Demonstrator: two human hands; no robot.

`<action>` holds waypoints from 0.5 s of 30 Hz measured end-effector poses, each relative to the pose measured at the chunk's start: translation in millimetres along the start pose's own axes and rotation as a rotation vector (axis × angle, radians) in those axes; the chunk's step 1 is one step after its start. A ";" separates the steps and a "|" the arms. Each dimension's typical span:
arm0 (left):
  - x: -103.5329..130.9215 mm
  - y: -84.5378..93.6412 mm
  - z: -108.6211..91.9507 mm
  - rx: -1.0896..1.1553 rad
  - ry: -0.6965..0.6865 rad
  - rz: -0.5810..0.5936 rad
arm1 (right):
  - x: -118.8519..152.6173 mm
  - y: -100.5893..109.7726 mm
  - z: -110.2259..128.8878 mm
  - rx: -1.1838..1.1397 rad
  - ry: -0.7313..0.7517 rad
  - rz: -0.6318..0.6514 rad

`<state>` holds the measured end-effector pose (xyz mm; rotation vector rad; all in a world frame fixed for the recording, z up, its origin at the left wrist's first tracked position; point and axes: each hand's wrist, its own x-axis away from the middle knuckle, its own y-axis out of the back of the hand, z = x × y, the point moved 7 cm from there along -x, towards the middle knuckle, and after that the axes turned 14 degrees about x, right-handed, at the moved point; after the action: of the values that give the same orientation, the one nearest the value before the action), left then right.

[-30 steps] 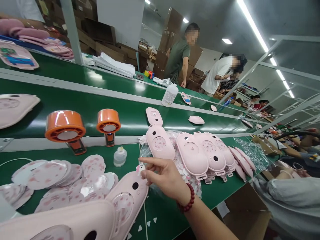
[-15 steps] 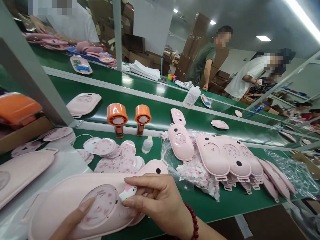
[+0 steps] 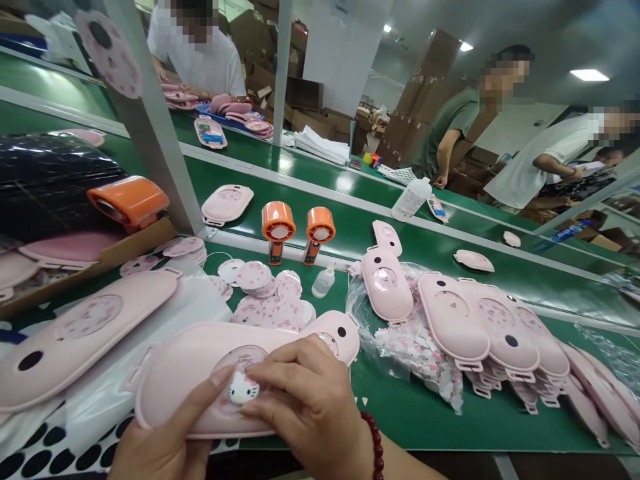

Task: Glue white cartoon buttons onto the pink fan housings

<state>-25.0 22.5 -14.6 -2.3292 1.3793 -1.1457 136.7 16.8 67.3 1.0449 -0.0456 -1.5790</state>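
A small white cat-face piece (image 3: pixel 243 389) with a pink bow lies over the round printed disc (image 3: pixel 239 359) of a long pink plastic cover (image 3: pixel 180 363). My right hand (image 3: pixel 317 393), with a red bead bracelet at its wrist, pinches this piece between thumb and fingers. My left hand (image 3: pixel 175 427) grips the cover's near edge, its thumb reaching across the top to the cat-face piece; its other fingers are partly hidden. Just behind my right hand is another pink cover (image 3: pixel 345 333) with a black dot.
Printed paper discs (image 3: pixel 255 277) lie in piles behind the cover, near a small dropper bottle (image 3: pixel 323 281). Two orange handheld fans (image 3: pixel 279 223) stand by the belt. Pink covers (image 3: pixel 453 320) are stacked at right beside a plastic bag (image 3: pixel 423 357). Several people work beyond the belt.
The cat-face piece, tilted and raised in my right hand before, now faces up over the disc. My left thumb has come to it. The view has swung left.
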 end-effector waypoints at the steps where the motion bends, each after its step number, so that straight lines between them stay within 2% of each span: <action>1: 3.0 -1.7 -0.2 0.014 0.006 -0.016 | 1.0 -0.5 3.1 0.079 0.031 -0.017; 6: 8.8 -3.3 -4.3 0.012 -0.063 -0.105 | 6.7 -7.9 9.7 0.293 0.065 0.033; 15: 3.6 0.7 -7.3 -0.084 -0.120 -0.091 | 3.0 -9.6 27.8 0.471 0.171 0.015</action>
<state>-29.7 20.6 -8.1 -2.4978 1.3168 -0.9706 112.0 3.7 76.9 1.5383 -0.3204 -1.4924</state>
